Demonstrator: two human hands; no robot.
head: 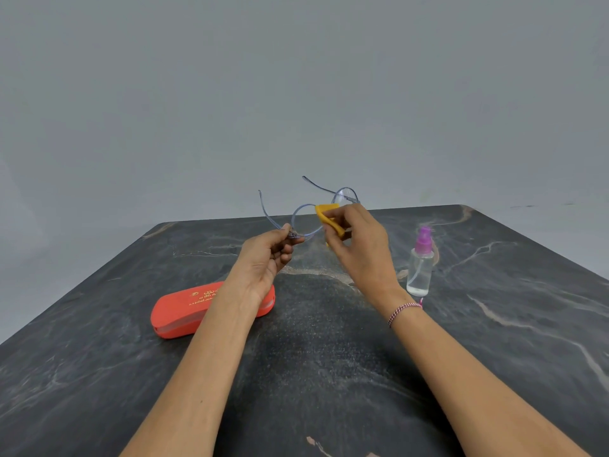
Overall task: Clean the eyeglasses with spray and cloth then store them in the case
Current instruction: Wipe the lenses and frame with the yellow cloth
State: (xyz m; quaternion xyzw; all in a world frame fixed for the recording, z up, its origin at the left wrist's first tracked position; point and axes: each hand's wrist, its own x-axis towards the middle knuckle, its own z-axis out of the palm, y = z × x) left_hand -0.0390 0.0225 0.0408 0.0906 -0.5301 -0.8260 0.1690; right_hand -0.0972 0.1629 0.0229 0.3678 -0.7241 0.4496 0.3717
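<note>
Dark marbled stone makes up the table (131,374), over which two bare arms are stretched from the near edge. An orange-red case (184,311), closed and printed with gold lettering, is laid flat on the table, and its right end is hidden by the left forearm (204,357) crossing above it. To the right of the case a woven bracelet (403,311) is worn on the right wrist, and a clear spray bottle (420,268) with a purple head is stood upright on the table, well apart from the case. Beyond and above the case, the eyeglasses (306,222) are held off the table with both temples unfolded: one hinge corner is pinched by the curled fingers of the left hand (267,258), while a folded yellow cloth (326,216) is pinched onto the frame near the bridge by the thumb and fingers of the right hand (359,245). Farthest from the case, a plain grey wall (296,77) is seen
</note>
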